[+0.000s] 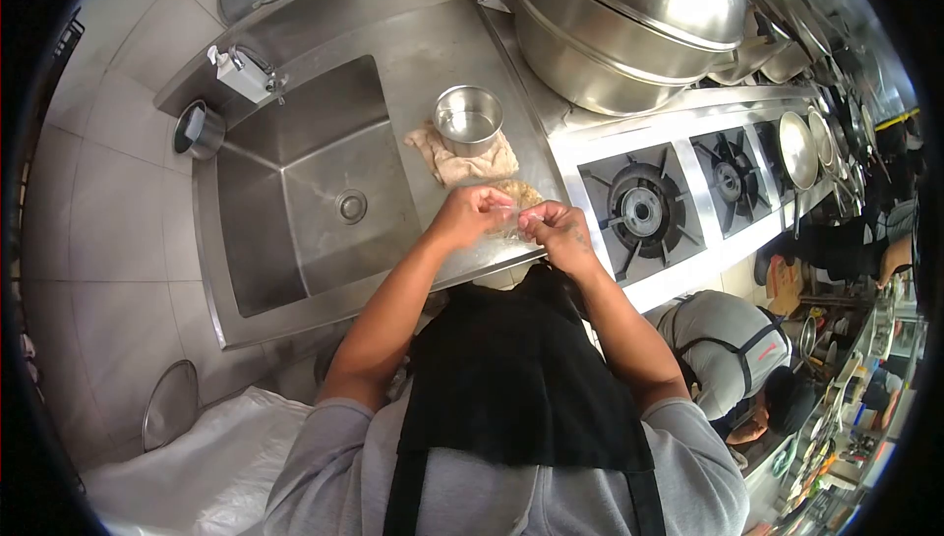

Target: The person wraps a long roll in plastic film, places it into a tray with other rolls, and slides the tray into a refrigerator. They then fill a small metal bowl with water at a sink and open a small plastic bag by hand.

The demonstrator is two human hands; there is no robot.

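My left hand (470,217) and my right hand (560,233) meet over the steel counter's front edge, fingers pinched closed. Between them they grip what looks like the top of a clear plastic bag (518,190). Tan, lumpy contents show through it, but I cannot make out what they are; my fingers cover part of the bag. Just beyond my hands, a round steel pot (469,119) rests on a crumpled beige cloth (454,168).
A steel sink (261,226) with a tap (272,81) lies left. Gas burners (643,212) are to the right, below a large domed steamer (629,29). Pans (797,150) hang at the far right. A person in grey (726,344) bends over behind my right arm.
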